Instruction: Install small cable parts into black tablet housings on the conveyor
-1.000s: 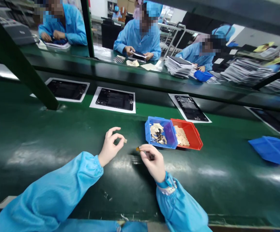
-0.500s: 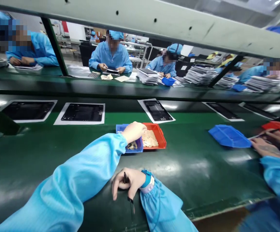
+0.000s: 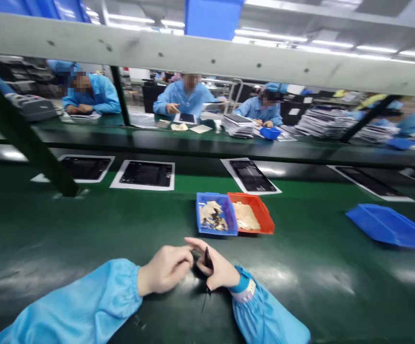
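My left hand (image 3: 168,268) is closed in a pinch above the green bench, fingertips almost meeting those of my right hand. Whatever lies between its fingers is too small to make out. My right hand (image 3: 220,268) curls around a slim black tool (image 3: 208,260), apparently tweezers, its thin end pointing down toward the bench. Beyond both hands sits a blue bin (image 3: 232,217) with pale scraps and small dark and brassy parts. Touching its right side, a red bin (image 3: 267,217) contains pale flat pieces.
Black tablet-like panels on white sheets lie along the back strip, including one panel (image 3: 146,173) and another (image 3: 252,176). A larger blue bin (image 3: 390,224) stands to the right. A green post (image 3: 31,138) rises at left. Co-workers in blue sit across the bench.
My left hand has come back from over the bins to beside my right hand. My right hand still grips the black tool. The view has shifted left and tilted up.
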Demonstrator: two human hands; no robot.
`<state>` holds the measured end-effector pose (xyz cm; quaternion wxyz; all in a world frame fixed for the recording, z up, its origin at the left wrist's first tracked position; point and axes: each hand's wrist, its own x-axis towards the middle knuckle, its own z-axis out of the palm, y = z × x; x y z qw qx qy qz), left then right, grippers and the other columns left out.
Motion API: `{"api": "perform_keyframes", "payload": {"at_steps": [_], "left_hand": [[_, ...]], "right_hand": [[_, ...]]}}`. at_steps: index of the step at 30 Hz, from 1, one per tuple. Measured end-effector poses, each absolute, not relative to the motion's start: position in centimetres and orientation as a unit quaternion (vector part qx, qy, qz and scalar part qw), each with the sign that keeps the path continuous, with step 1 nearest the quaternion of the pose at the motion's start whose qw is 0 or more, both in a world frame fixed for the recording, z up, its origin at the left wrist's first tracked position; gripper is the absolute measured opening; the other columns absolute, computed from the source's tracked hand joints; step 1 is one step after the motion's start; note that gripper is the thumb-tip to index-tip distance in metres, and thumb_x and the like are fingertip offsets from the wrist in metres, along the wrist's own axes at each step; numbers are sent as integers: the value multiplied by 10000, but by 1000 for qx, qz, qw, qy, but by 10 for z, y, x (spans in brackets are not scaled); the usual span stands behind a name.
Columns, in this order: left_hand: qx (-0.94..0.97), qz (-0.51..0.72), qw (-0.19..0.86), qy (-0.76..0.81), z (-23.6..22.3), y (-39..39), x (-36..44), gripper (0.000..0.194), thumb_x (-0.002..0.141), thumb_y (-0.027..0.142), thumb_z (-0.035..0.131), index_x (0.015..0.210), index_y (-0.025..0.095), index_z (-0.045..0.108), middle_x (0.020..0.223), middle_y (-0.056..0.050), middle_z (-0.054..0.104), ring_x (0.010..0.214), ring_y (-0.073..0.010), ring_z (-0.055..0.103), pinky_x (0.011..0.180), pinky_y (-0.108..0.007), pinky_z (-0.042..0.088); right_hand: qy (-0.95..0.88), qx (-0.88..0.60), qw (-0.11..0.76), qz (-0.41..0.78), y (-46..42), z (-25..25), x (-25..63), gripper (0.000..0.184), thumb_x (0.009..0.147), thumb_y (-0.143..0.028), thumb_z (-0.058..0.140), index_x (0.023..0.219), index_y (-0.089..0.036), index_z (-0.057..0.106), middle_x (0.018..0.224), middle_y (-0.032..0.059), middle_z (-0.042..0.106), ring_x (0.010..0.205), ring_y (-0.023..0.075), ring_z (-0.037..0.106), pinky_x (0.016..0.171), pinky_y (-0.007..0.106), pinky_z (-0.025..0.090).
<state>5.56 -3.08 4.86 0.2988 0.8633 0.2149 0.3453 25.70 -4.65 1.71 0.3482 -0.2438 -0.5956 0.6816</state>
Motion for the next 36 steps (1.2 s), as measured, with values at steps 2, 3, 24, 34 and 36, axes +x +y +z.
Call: {"api": "perform_keyframes", "payload": {"at_steps": [2, 3, 24, 34, 36], "left_hand": [[863, 318, 335, 205, 36, -38, 44, 225, 857, 268, 351, 775, 191, 547, 641, -17, 599, 555, -131, 528, 566, -238, 408], [864, 314, 344, 192, 32, -38, 39, 235, 851, 281, 343, 787, 192, 551, 659, -23, 611, 573, -138, 537, 581, -244, 413], [675, 417, 466, 391, 10, -13, -10, 117, 733, 134, 511, 618, 152, 495, 520, 57, 439, 450, -48, 370, 437, -166, 282], [675, 396, 491, 384, 15, -14, -15, 136, 771, 151, 507, 635, 151, 501, 527, 59, 450, 458, -47, 374, 439, -165, 287], [688, 379, 499, 366, 16, -14, -17, 161, 803, 177, 497, 644, 150, 504, 542, 50, 475, 470, -52, 396, 451, -168, 304]], "right_hand": [[-604, -261, 345, 669, -47, 21, 240, 946, 502, -453, 829, 1327, -343, 381, 1269, 81, 449, 453, 0, 239, 394, 192, 128], [-608, -263, 340, 668, -45, 22, 231, 938, 510, -463, 823, 1329, -340, 381, 1277, 89, 445, 459, 6, 258, 401, 196, 146], [-459, -477, 593, 458, -55, 20, 179, 253, 801, -451, 603, 835, -205, 648, 534, -38, 536, 410, 81, 445, 386, 197, 361], [-620, -545, 445, 347, -72, 24, 177, 238, 805, -247, 619, 1039, -256, 661, 820, 41, 703, 693, 193, 656, 683, 355, 537], [-629, -544, 443, 335, -70, 24, 177, 209, 808, -249, 613, 1010, -252, 667, 857, 47, 688, 758, 206, 650, 715, 363, 525]]}}
